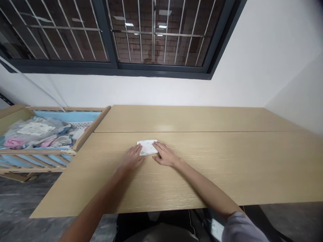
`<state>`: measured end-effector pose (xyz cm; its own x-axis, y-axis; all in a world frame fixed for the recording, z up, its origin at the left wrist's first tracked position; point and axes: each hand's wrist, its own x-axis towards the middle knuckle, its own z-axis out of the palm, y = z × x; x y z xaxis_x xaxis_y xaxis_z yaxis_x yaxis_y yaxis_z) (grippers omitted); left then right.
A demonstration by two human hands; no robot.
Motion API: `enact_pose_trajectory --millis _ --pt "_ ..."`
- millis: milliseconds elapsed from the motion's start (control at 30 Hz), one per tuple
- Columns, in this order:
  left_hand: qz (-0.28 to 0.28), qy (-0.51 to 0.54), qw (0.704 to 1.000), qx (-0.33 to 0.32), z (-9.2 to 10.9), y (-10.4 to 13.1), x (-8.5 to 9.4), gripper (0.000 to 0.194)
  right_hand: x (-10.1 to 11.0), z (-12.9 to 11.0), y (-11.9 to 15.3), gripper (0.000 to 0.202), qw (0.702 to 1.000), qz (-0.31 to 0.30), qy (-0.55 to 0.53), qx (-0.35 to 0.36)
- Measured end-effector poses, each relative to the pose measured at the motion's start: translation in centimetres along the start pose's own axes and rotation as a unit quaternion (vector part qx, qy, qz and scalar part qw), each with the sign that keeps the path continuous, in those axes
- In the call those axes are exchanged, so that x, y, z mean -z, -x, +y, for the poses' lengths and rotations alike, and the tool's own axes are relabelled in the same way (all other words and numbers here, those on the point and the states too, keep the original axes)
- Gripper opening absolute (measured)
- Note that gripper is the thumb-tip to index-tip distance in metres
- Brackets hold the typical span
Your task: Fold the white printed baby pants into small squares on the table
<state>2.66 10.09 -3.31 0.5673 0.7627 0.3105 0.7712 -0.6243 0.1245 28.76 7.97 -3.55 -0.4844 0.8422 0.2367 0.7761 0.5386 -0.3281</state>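
Hands (132, 158) (165, 155), two, laid flat, touch one white item (147, 148) on one table (234, 161)

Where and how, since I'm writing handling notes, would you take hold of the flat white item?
I'd pinch the white item by its left and right ends, coming in from both sides. It lies flat on the table, so an edge seems easiest to take, and the person's left grip and right grip touch those ends.
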Motion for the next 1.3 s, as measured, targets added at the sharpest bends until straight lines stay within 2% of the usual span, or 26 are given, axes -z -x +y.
enact_pose_trajectory --millis 100,200,300,400,500,567,667,767,900,1000,1067,1167,1233,1300 --pt "0.002 0.012 0.999 0.035 0.3 -1.1 -0.1 0.045 -0.4 -0.2 -0.9 0.060 0.999 0.039 -0.006 -0.006" --pt "0.016 0.019 0.997 0.072 1.3 -2.5 0.5 0.038 0.1 -0.4 -2.4 0.049 0.997 0.072 -0.022 -0.030" --pt "0.035 0.035 0.992 0.116 2.3 -3.6 2.4 0.033 2.3 -0.1 -4.3 0.044 0.990 0.097 -0.075 -0.069" --pt "0.039 0.068 0.986 0.148 2.9 -3.9 5.4 0.035 6.0 0.6 -6.5 0.053 0.974 0.110 -0.176 -0.089" --pt "0.016 0.162 0.971 0.176 3.2 -3.3 7.8 0.040 9.2 1.1 -8.5 0.060 0.954 0.062 -0.281 -0.081" --pt "-0.012 0.238 0.946 0.218 3.4 -2.7 8.2 0.045 10.2 1.3 -9.7 0.061 0.945 -0.001 -0.315 -0.090" --pt "-0.051 0.247 0.927 0.277 3.9 -2.1 7.0 0.040 9.4 1.7 -10.9 0.063 0.940 -0.086 -0.308 -0.117" --pt "-0.081 0.194 0.929 0.305 4.6 -1.8 4.8 0.029 6.7 2.3 -11.6 0.059 0.946 -0.131 -0.270 -0.123" --pt "-0.108 0.129 0.932 0.320 5.3 -1.6 2.8 0.023 2.7 3.2 -11.9 0.053 0.954 -0.145 -0.232 -0.120" --pt "-0.117 0.086 0.938 0.316 5.5 -1.6 2.7 0.023 1.2 3.5 -11.8 0.051 0.960 -0.134 -0.221 -0.107" --pt "-0.118 0.060 0.942 0.309 5.9 -1.7 3.1 0.025 1.2 3.3 -11.5 0.051 0.965 -0.127 -0.208 -0.097" --pt "-0.101 0.024 0.951 0.290 7.5 -1.1 3.8 0.036 2.3 2.3 -10.7 0.056 0.975 -0.113 -0.181 -0.067" --pt "-0.077 0.005 0.962 0.260 9.3 -0.2 3.7 0.046 3.5 1.1 -9.8 0.062 0.987 -0.093 -0.130 0.004" --pt "-0.038 -0.021 0.976 0.213 11.3 1.2 2.9 0.057 4.3 -0.4 -8.8 0.065 0.987 -0.087 -0.074 0.112"
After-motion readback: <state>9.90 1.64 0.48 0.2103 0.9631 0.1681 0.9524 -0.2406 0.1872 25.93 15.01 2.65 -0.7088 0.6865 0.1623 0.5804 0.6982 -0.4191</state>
